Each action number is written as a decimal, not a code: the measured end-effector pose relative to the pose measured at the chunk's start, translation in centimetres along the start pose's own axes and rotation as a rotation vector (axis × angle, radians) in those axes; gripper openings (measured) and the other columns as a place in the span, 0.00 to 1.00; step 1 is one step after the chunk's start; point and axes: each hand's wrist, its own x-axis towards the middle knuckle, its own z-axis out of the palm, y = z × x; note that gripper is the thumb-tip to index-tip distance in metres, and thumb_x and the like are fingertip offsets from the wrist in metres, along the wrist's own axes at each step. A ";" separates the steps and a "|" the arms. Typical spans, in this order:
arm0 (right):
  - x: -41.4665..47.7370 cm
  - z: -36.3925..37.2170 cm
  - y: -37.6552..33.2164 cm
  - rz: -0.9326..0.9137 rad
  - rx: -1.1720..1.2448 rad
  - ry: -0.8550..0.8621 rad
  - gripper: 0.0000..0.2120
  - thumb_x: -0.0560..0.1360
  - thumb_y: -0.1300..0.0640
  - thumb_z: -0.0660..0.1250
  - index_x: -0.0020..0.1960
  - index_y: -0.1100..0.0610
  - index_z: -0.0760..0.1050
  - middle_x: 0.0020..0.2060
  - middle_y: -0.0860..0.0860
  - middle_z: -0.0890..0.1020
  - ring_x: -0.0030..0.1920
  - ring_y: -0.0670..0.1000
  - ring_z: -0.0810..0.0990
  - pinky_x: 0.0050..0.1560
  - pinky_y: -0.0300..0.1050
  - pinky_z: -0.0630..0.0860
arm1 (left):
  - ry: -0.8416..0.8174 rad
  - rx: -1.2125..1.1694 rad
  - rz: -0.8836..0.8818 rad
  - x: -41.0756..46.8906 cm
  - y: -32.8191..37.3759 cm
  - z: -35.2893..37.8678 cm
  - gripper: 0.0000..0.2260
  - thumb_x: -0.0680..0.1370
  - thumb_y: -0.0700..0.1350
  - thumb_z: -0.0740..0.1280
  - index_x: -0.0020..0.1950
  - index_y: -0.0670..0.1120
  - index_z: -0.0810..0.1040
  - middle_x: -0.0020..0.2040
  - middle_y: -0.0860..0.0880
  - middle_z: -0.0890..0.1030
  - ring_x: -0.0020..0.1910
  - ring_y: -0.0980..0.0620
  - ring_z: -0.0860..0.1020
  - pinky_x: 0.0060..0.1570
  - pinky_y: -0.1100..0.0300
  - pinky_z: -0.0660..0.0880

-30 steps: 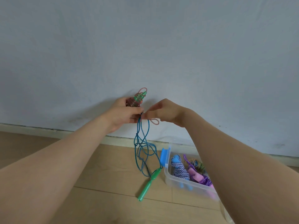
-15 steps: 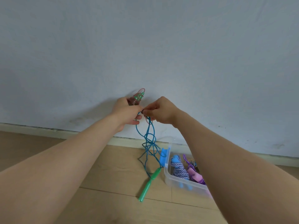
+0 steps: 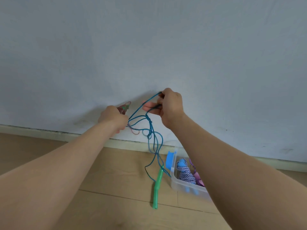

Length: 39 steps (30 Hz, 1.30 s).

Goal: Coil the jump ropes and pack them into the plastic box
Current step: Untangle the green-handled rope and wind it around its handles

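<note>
Here, two bare forearms reach forward toward a pale grey-blue wall, above a light wooden floor (image 3: 49,163). The left hand (image 3: 113,119) has its fingers curled round a translucent pinkish jump-rope handle (image 3: 124,108) with green inside. The handle's tip pokes up past the knuckles, and the grip on it is closed. The right hand (image 3: 170,107), a little higher and apart from the left, pinches a strand of the thin teal jump rope (image 3: 150,99) between thumb and fingers. Between the hands the cord bunches into a small tangle (image 3: 148,119), and loose loops hang from it toward the floor.

The rope's other end, a bright green plastic handle (image 3: 157,186), rests on the floor near the skirting board. It is just beside the left wall of a clear plastic box (image 3: 181,185) with a blue latch (image 3: 169,161). Inside the box sit a coiled blue-and-white braided rope (image 3: 186,175) and something purple (image 3: 197,177), partly hidden by the right forearm.

The step in hand looks like freeing the teal rope's tangle so it can be coiled — it is not yet packed. The next move likely calls for teasing the snarl open with the right fingers while the left steadies the handle, then winding even loops — a hard pull could tighten the knot.
</note>
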 end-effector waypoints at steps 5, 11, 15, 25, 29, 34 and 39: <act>0.3 0.2 -0.7 -0.387 -0.643 0.230 0.13 0.83 0.59 0.54 0.52 0.62 0.76 0.41 0.58 0.81 0.36 0.60 0.86 0.31 0.48 0.75 | 0.101 0.061 0.048 0.2 -0.2 -0.9 0.13 0.69 0.38 0.72 0.53 0.42 0.78 0.48 0.43 0.83 0.47 0.40 0.83 0.47 0.53 0.80; 1.3 -5.9 -1.4 -1.004 -1.703 0.008 0.17 0.81 0.40 0.63 0.48 0.52 0.82 0.39 0.52 0.84 0.39 0.62 0.82 0.36 0.47 0.70 | 0.085 -0.619 -0.081 1.1 -0.4 -2.7 0.16 0.78 0.30 0.64 0.65 0.39 0.72 0.59 0.40 0.74 0.40 0.43 0.81 0.31 0.52 0.84; 1.0 -9.9 -1.1 -0.307 -1.889 -0.306 0.22 0.80 0.35 0.65 0.41 0.50 0.82 0.36 0.51 0.81 0.43 0.58 0.82 0.41 0.48 0.76 | 0.168 -0.660 -0.077 1.1 -0.3 -3.2 0.19 0.77 0.29 0.64 0.68 0.40 0.74 0.61 0.43 0.73 0.50 0.42 0.77 0.30 0.58 0.82; -0.5 -9.3 -1.4 0.368 -1.908 -0.314 0.10 0.76 0.63 0.59 0.53 0.61 0.77 0.34 0.55 0.84 0.26 0.56 0.79 0.40 0.47 0.81 | 0.005 -0.743 0.056 -2.7 3.5 -1.7 0.11 0.78 0.29 0.65 0.59 0.38 0.73 0.48 0.44 0.71 0.36 0.46 0.75 0.41 0.44 0.86; -2.0 -6.0 -2.5 0.262 -1.953 -0.541 0.18 0.77 0.60 0.70 0.67 0.56 0.80 0.54 0.55 0.83 0.46 0.54 0.83 0.50 0.47 0.81 | -0.190 -0.707 0.118 -4.1 4.6 -1.3 0.11 0.78 0.29 0.66 0.56 0.40 0.72 0.45 0.46 0.66 0.30 0.51 0.66 0.42 0.45 0.86; -1.3 -4.0 -2.8 0.083 -1.440 -0.439 0.32 0.76 0.60 0.71 0.78 0.51 0.68 0.73 0.57 0.74 0.66 0.58 0.79 0.65 0.55 0.79 | -0.280 -0.598 0.185 -5.0 5.1 -1.1 0.10 0.79 0.32 0.69 0.57 0.42 0.73 0.44 0.45 0.68 0.32 0.52 0.68 0.44 0.43 0.86; -1.4 -3.1 -2.2 0.038 -1.094 -0.614 0.27 0.80 0.70 0.59 0.72 0.47 0.77 0.69 0.42 0.78 0.60 0.49 0.81 0.60 0.51 0.78 | -0.391 -0.536 0.258 -5.5 5.2 -1.6 0.14 0.79 0.33 0.70 0.64 0.40 0.74 0.44 0.44 0.74 0.32 0.54 0.79 0.48 0.45 0.85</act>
